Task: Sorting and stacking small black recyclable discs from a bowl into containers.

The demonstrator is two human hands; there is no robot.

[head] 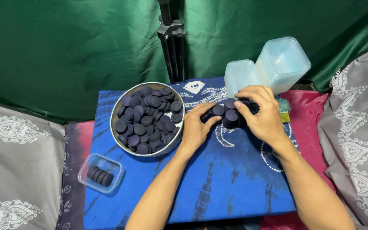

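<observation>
While the head camera looks down over both forearms, the two hands meet above the middle of a blue tie-dyed cloth (pixel 218 179) that covers the counter. The left hand (pixel 196 127) lies palm down with its fingers curled toward a small stack of dark round discs (pixel 228 114), thumb and forefinger closed on one disc at the stack's left end. The right hand (pixel 261 111) arches over the same stack from the other side, its fingertips pinched on the discs at the top and front; the far part of the stack is hidden under its fingers, so how many discs it has hold of cannot be told. The stack sits on the cloth just right of centre, between the two hands and touching both.

To the left of the hands, just beside the left wrist, stands a round metal bowl (pixel 120 111) heaped with many more of the same dark discs. Nearer the front left corner of the cloth lies a small clear plastic box (pixel 91 165) with a row of discs standing on edge inside it. Behind the right hand, a stack of empty clear plastic containers (pixel 283 63) lies tilted, with one more container (pixel 240 75) beside it. A black stand (pixel 172 42) rises against the green curtain (pixel 64 47) at the back. Grey patterned cushions (pixel 13 170) flank both sides.
</observation>
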